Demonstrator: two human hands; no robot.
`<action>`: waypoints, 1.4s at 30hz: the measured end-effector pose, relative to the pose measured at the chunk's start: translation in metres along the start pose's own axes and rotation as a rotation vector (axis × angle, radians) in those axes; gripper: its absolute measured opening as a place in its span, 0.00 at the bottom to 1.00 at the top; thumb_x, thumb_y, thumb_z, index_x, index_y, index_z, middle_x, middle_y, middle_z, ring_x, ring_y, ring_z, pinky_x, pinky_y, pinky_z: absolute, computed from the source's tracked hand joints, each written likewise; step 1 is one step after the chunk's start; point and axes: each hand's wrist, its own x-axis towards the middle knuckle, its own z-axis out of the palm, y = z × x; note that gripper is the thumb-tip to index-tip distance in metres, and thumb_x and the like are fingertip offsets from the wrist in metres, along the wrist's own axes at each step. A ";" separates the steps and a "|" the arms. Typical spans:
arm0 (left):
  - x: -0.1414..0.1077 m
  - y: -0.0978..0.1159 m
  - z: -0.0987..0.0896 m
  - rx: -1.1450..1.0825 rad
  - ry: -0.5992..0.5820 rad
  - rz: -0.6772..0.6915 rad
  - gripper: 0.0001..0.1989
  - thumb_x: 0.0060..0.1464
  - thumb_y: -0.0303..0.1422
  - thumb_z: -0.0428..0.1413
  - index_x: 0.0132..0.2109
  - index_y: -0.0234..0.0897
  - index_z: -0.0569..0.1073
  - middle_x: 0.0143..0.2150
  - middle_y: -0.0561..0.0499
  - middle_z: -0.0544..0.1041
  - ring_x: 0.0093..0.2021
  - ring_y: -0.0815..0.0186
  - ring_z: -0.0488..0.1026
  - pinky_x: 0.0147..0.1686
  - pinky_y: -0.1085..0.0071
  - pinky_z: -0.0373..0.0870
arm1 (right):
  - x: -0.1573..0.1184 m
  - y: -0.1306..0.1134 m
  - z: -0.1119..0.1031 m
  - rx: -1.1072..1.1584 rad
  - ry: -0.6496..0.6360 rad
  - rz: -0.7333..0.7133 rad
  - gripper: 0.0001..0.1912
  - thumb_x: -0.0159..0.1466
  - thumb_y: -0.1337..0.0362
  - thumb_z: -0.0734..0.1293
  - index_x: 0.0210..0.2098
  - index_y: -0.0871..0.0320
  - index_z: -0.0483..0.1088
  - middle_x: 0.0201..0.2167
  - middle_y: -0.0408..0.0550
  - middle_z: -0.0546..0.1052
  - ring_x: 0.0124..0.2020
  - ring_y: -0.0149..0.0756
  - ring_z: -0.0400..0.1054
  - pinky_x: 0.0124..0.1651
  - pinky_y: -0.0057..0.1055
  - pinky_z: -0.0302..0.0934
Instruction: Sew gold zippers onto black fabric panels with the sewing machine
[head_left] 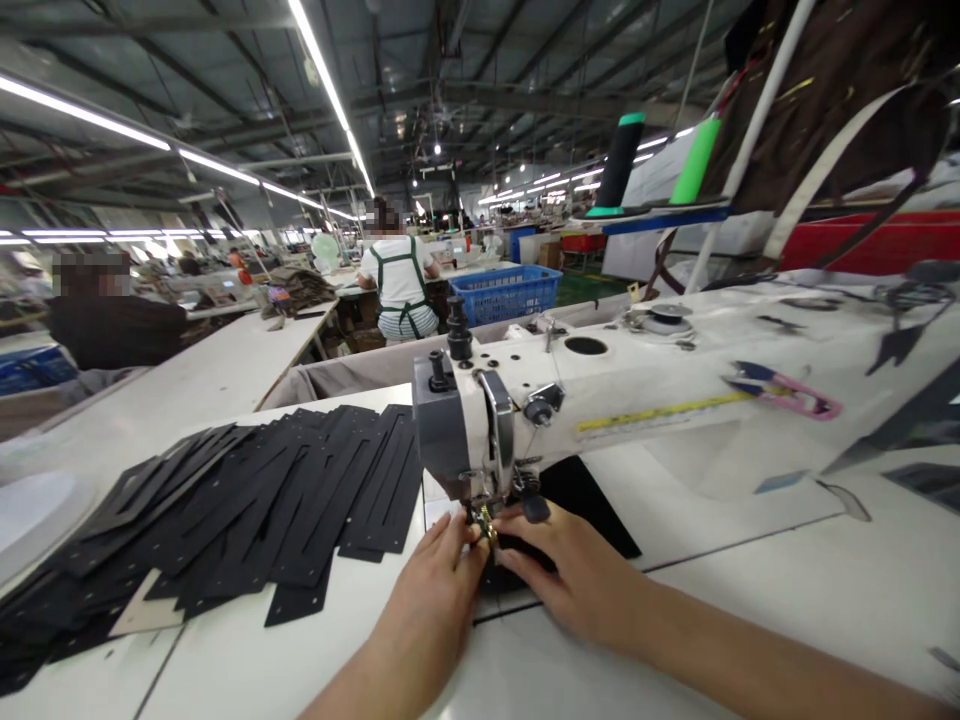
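A white industrial sewing machine [525, 380] stands before me, its brass-coloured presser foot [487, 522] low over the bed. Under it lies a flat black piece of material [592, 500], reaching back to the right. My left hand [442, 585] is closed at the left of the foot, fingertips pressed together at the near edge of the piece. From the right, my right hand [574, 565] holds the piece, thumb and index finger drawn together beside the foot. The fingertips of both hands are partly hidden by the foot and each other.
Many black cut strips [292, 500] overlap on the table at left. Scissors-like pink snips [787, 390] and a yellow measuring tape [667, 410] lie along the machine arm. Thread cones [694, 165] stand above. Beyond are a blue basket [506, 290] and a seated person [401, 275].
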 end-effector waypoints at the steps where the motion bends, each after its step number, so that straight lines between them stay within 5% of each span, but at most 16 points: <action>1: -0.002 0.004 -0.002 -0.021 0.005 -0.002 0.15 0.50 0.21 0.47 0.46 0.31 0.68 0.45 0.39 0.73 0.49 0.56 0.69 0.49 0.55 0.68 | 0.004 0.001 0.001 -0.021 0.002 0.034 0.10 0.60 0.69 0.62 0.40 0.58 0.70 0.41 0.50 0.74 0.43 0.37 0.67 0.47 0.33 0.62; 7: -0.017 0.023 -0.005 -0.098 0.182 0.028 0.09 0.56 0.24 0.46 0.39 0.35 0.70 0.37 0.45 0.75 0.38 0.63 0.74 0.37 0.67 0.75 | 0.024 0.000 -0.001 -0.165 -0.189 -0.025 0.06 0.56 0.69 0.67 0.35 0.59 0.72 0.37 0.49 0.75 0.42 0.40 0.68 0.46 0.34 0.60; 13: -0.021 0.019 0.003 -0.012 0.159 -0.059 0.08 0.54 0.26 0.50 0.41 0.34 0.70 0.44 0.43 0.74 0.44 0.59 0.72 0.43 0.59 0.72 | 0.024 -0.011 -0.001 -0.130 -0.203 0.185 0.06 0.56 0.69 0.65 0.31 0.63 0.73 0.32 0.54 0.76 0.36 0.42 0.69 0.41 0.33 0.59; 21: -0.023 0.013 0.017 -0.059 0.221 -0.059 0.06 0.57 0.27 0.49 0.39 0.37 0.70 0.40 0.50 0.76 0.43 0.63 0.73 0.48 0.61 0.67 | 0.029 -0.008 0.012 0.092 -0.188 0.488 0.05 0.51 0.68 0.66 0.24 0.61 0.74 0.20 0.43 0.74 0.23 0.31 0.67 0.23 0.22 0.54; 27: -0.026 0.009 0.025 -0.050 0.214 -0.049 0.07 0.56 0.26 0.48 0.39 0.37 0.70 0.42 0.49 0.76 0.44 0.64 0.72 0.48 0.62 0.65 | 0.046 -0.013 0.008 0.230 -0.258 0.696 0.11 0.43 0.70 0.70 0.12 0.59 0.63 0.09 0.36 0.62 0.14 0.25 0.56 0.16 0.21 0.48; 31: -0.026 0.005 0.032 -0.016 0.206 -0.023 0.07 0.55 0.25 0.49 0.37 0.37 0.70 0.40 0.50 0.76 0.42 0.65 0.73 0.47 0.63 0.66 | 0.055 -0.008 0.006 0.285 -0.318 0.787 0.15 0.48 0.67 0.67 0.12 0.58 0.56 0.08 0.34 0.55 0.10 0.22 0.46 0.11 0.21 0.42; 37: -0.025 0.009 0.024 -0.030 0.197 -0.074 0.07 0.54 0.25 0.51 0.40 0.38 0.70 0.40 0.50 0.75 0.43 0.64 0.71 0.48 0.64 0.65 | 0.046 0.004 0.004 0.202 -0.279 0.594 0.13 0.60 0.65 0.58 0.20 0.60 0.63 0.12 0.36 0.58 0.12 0.23 0.50 0.15 0.21 0.50; 42: -0.023 0.016 0.010 -0.068 0.096 -0.085 0.10 0.54 0.27 0.52 0.45 0.38 0.69 0.43 0.49 0.74 0.43 0.63 0.70 0.44 0.64 0.68 | 0.026 0.005 0.008 0.010 -0.162 0.291 0.09 0.54 0.61 0.68 0.32 0.60 0.70 0.26 0.44 0.71 0.27 0.31 0.64 0.29 0.25 0.58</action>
